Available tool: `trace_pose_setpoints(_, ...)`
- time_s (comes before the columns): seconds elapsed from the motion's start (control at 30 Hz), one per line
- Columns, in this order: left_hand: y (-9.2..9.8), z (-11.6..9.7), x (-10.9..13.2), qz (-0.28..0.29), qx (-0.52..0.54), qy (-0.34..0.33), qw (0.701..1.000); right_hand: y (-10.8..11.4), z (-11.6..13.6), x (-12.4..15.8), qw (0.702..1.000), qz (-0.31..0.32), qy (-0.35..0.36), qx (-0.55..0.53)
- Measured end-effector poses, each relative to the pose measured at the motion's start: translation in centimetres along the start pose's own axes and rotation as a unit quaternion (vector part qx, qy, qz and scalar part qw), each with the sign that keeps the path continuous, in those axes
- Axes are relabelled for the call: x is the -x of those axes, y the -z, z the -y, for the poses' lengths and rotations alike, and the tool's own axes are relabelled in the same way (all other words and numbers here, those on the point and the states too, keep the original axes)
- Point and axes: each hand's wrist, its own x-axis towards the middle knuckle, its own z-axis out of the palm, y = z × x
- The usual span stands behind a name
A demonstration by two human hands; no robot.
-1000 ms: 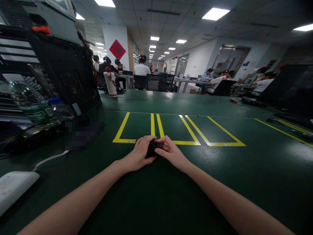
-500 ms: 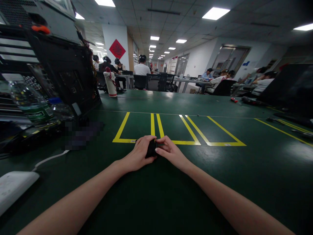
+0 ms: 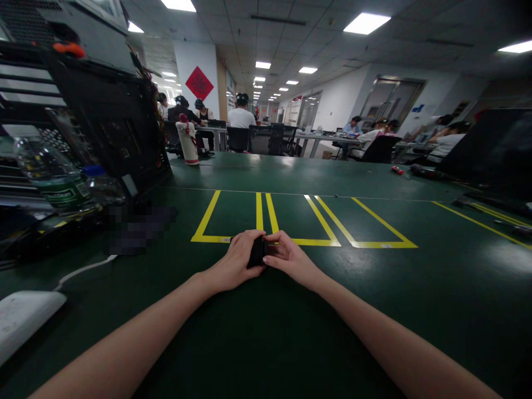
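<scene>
A small black box-shaped object (image 3: 256,252) rests on or just above the green tabletop, by the lower line of the yellow tape. My left hand (image 3: 238,257) is closed around it from the left, fingers over its far side and thumb along the near side. At its right end, my right hand (image 3: 290,256) grips with bent fingers and the thumb tip against the edge. Both hands cover much of the object, so its exact kind cannot be made out.
Yellow tape (image 3: 261,213) marks several outlines on the green table (image 3: 266,332). To the left stand a black computer case (image 3: 112,127), a plastic bottle (image 3: 54,172) and a white power strip (image 3: 29,318). A pale cylindrical bottle (image 3: 189,141) is farther back; people sit beyond.
The right thumb has slid slightly downward along the end of the black object. My left hand and the object have hardly moved.
</scene>
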Motion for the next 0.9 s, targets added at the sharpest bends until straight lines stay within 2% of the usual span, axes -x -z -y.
trace_pose_setpoints(0.27, 0.13, -0.10, 0.08, -0.001, 0.007, 0.013, 1.000, -0.25, -0.11, -0.06, 0.999, -0.032, -0.011, 0.001)
trace_pose_setpoints(0.47, 0.20, -0.20, -0.02, 0.003, 0.005, 0.009, 1.000, -0.15, 0.07, -0.05, 0.999, -0.035, -0.010, 0.025)
trace_pose_setpoints(0.67, 0.42, -0.47, 0.01, 0.013, 0.008, 0.010, 1.000, 0.02, 0.01, 0.06, 1.000, -0.003, -0.006, 0.002)
trace_pose_setpoints(0.9, 0.50, -0.68, -0.07, 0.001, -0.002, 0.009, 1.000, -0.24, -0.10, -0.04, 0.999, -0.025, -0.007, -0.021)
